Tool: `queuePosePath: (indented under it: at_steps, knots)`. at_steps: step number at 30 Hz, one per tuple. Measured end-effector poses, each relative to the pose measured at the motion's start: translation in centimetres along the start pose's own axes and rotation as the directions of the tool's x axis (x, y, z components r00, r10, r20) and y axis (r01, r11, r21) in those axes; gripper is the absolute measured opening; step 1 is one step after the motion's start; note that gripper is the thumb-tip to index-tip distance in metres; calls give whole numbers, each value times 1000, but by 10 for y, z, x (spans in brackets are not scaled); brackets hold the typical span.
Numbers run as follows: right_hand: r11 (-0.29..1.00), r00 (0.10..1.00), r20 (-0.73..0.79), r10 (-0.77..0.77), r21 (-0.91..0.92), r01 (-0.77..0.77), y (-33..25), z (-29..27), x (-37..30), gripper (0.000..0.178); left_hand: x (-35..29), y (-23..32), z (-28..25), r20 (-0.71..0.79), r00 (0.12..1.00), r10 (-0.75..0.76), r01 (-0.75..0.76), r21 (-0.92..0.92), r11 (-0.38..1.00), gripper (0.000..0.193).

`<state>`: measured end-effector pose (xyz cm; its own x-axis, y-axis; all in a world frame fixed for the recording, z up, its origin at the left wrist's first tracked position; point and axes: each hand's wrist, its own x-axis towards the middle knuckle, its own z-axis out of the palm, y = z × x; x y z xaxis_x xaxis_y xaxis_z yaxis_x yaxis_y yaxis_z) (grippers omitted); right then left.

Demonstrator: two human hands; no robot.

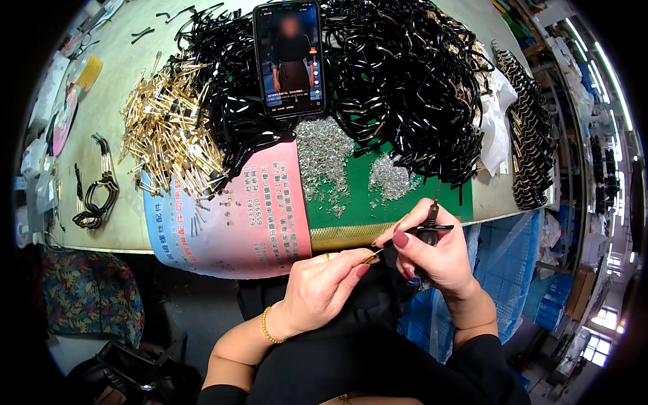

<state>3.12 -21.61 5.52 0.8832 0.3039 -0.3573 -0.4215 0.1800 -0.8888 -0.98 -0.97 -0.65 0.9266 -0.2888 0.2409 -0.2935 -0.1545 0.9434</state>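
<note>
Just below the table (101, 233) edge, over your lap, your left hand (317, 287) pinches a thin gold-coloured pin (370, 256) between thumb and forefinger, its tip meeting the black curved piece (420, 234) that your right hand (435, 260) holds. That right grip is closed around a dark-handled screwdriver-like tool (432, 214) as well, which stands upright with its slim shaft pointing up; the fingers press the black piece against it.

Judging by the piles, most of the work is left. A large tangled heap of black pieces (398, 74) covers the far side of the table, glossy and curved, hard-looking like plastic. A spread of gold pins (169, 128) lies to the left, straight, thin and metallic, some capped in white. Two small mounds of tiny silver screws (322, 152) sit on the green mat (358, 196), fine and granular. A neat row of stacked black pieces (530, 128) along the right edge may be finished work, though you cannot tell for sure.

A phone (289, 57) leans upright against the black heap, its screen lit. A pink and blue printed sheet (250, 216) hangs over the near edge.
</note>
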Motion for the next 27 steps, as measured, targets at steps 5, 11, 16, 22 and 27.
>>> queuePosePath:
  at_steps: [5, 11, 16, 22, 27]
  knots:
    - [998, 999, 16, -47, -40, 48, 6, 1, -5, 11, 1, 0, 4, -7, 1000, 24, -24, 69, 997, 24]
    - [992, 998, -2, -66, -112, 65, 18, 5, -10, 10, 1, -2, 10, -28, 996, 83, -77, 173, 982, 17]
    - [641, 991, 134, -4, -760, 106, -3, -10, 2, 26, 3, 7, -12, 73, 986, -147, 133, 175, 976, 14]
    - [-50, 968, 241, -73, -970, 238, -18, -31, -1, 37, 3, 1, -22, -51, 926, -375, 367, -112, 923, 18]
    - [-87, 971, 227, -70, -972, 220, -11, -34, 7, 52, 22, 5, -4, 3, 922, -386, 373, -266, 889, 20]
